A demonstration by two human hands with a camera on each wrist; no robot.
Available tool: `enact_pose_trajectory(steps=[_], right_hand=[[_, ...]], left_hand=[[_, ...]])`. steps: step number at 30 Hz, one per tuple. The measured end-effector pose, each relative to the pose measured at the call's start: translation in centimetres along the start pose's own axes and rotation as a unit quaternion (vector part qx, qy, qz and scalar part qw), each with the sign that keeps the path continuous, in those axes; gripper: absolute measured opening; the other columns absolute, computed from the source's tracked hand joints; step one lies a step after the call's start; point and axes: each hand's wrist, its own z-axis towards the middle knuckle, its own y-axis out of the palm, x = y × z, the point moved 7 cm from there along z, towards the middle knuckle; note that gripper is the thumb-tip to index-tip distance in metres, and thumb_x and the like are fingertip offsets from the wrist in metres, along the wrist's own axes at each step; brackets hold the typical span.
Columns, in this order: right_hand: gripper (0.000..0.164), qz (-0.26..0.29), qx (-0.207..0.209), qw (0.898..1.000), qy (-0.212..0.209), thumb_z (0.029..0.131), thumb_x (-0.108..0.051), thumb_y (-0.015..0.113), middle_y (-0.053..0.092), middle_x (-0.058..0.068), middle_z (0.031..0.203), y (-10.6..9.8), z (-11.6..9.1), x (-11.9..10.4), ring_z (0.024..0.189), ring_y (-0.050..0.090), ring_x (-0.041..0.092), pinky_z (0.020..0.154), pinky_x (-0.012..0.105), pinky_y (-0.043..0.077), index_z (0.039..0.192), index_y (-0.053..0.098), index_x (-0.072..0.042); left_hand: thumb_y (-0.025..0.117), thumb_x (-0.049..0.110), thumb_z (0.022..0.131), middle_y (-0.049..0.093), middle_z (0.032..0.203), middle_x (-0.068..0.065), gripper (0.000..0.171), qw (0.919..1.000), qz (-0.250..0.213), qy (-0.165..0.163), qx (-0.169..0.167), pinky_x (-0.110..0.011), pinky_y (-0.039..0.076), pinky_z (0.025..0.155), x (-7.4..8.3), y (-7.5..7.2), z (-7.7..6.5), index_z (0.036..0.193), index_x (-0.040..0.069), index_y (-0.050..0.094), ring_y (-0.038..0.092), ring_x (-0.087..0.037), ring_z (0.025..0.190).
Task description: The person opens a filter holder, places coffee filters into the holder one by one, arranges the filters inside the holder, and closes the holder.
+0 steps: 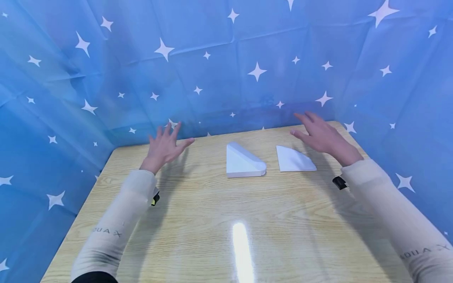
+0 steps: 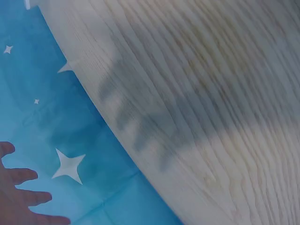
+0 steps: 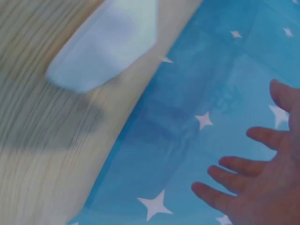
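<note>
A white wedge-shaped piece point(image 1: 244, 161), thick-sided with a rounded right corner, lies near the middle of the table. Just to its right is a flat white piece point(image 1: 295, 160) with a curved edge, like a quarter circle. Fingers spread, my left hand point(image 1: 164, 149) hovers over the far left of the table, apart from both pieces and holding nothing. Above and to the right of the flat piece, my right hand point(image 1: 323, 135) is held in the air with nothing in it. The right wrist view shows its fingers point(image 3: 234, 180) extended and a blurred white piece point(image 3: 108, 47).
The wooden table point(image 1: 198, 228) meets a blue curtain point(image 1: 212, 51) with white stars at its back, and the curtain runs along both sides. A bright light reflection falls on the front of the tabletop.
</note>
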Motion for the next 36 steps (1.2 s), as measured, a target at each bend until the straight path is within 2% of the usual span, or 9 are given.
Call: enact_pose_trajectory(steps=[4,7,12,16,19,22,28,34,36], right_hand=[[0.074,0.047,0.011,0.999,-0.001,0.108,-0.052,0.044,0.02,0.031,0.167,0.0,-0.6,-0.8,0.152,0.022,0.055,0.114,0.079,0.025,0.166,0.019,-0.013],[0.072,0.083,0.024,0.996,-0.007,0.108,-0.048,0.047,0.024,0.028,0.167,0.1,-1.2,-1.7,0.152,0.023,0.053,0.116,0.076,0.024,0.166,0.02,-0.012],[0.071,0.128,0.032,0.991,-0.015,0.109,-0.046,0.047,0.026,0.023,0.168,1.1,-1.6,-3.2,0.156,0.02,0.047,0.121,0.072,0.019,0.164,0.024,-0.008],[0.07,0.157,0.033,0.987,-0.014,0.109,-0.047,0.045,0.027,0.02,0.169,2.2,-1.5,-4.4,0.157,0.021,0.044,0.123,0.068,0.02,0.164,0.025,-0.01],[0.068,0.178,0.036,0.983,-0.013,0.109,-0.047,0.045,0.029,0.018,0.169,3.0,-1.3,-5.2,0.155,0.026,0.042,0.122,0.067,0.023,0.164,0.026,-0.012],[0.068,0.189,0.038,0.981,-0.016,0.109,-0.048,0.045,0.03,0.018,0.168,3.9,-1.1,-5.9,0.152,0.032,0.043,0.12,0.067,0.028,0.164,0.027,-0.013],[0.067,0.208,0.037,0.977,-0.029,0.109,-0.048,0.045,0.03,0.016,0.168,5.1,-0.7,-7.4,0.149,0.036,0.042,0.116,0.067,0.035,0.164,0.027,-0.016],[0.065,0.222,0.043,0.973,-0.039,0.109,-0.044,0.047,0.032,0.015,0.168,5.6,-0.7,-8.2,0.149,0.038,0.04,0.116,0.064,0.037,0.164,0.028,-0.013],[0.065,0.224,0.043,0.973,-0.041,0.109,-0.043,0.048,0.032,0.014,0.168,5.7,-0.7,-8.4,0.148,0.039,0.039,0.116,0.063,0.037,0.164,0.029,-0.013]], left_hand=[[0.027,0.092,0.089,0.018,0.172,-0.019,0.103,0.9995,-0.031,0.006,-0.002,-0.082,0.029,0.11,0.7,0.5,-0.1,0.168,0.028,0.01,0.022,-0.051,0.155],[0.03,0.088,0.092,0.021,0.171,-0.019,0.1,0.9982,-0.059,0.014,-0.003,-0.077,0.036,0.109,1.3,1.0,-0.1,0.168,0.026,0.01,0.03,-0.051,0.151],[0.032,0.087,0.093,0.025,0.17,-0.02,0.099,0.9943,-0.103,0.025,-0.006,-0.072,0.039,0.111,2.5,2.1,0.0,0.167,0.025,0.013,0.039,-0.051,0.146],[0.029,0.091,0.089,0.026,0.169,-0.02,0.103,0.9908,-0.131,0.025,-0.021,-0.072,0.036,0.114,3.4,3.1,0.0,0.167,0.026,0.014,0.037,-0.048,0.149],[0.03,0.092,0.088,0.026,0.17,-0.018,0.105,0.985,-0.168,0.026,-0.029,-0.069,0.031,0.119,4.2,3.8,0.1,0.167,0.024,0.016,0.032,-0.045,0.153],[0.034,0.089,0.09,0.027,0.171,-0.014,0.104,0.9754,-0.215,0.033,-0.037,-0.065,0.031,0.122,5.0,4.6,0.3,0.166,0.021,0.019,0.035,-0.042,0.153],[0.048,0.081,0.092,0.034,0.168,-0.011,0.098,0.9519,-0.296,0.038,-0.071,-0.06,0.042,0.116,6.9,6.2,0.8,0.166,0.02,0.023,0.047,-0.04,0.145],[0.067,0.055,0.096,0.042,0.162,-0.016,0.083,0.9221,-0.373,0.024,-0.099,-0.053,0.048,0.112,8.4,7.0,1.3,0.161,0.013,0.035,0.051,-0.038,0.142],[0.069,0.049,0.097,0.042,0.162,-0.016,0.08,0.9152,-0.387,0.023,-0.112,-0.051,0.049,0.112,8.8,7.2,1.4,0.16,0.012,0.036,0.051,-0.038,0.142]])
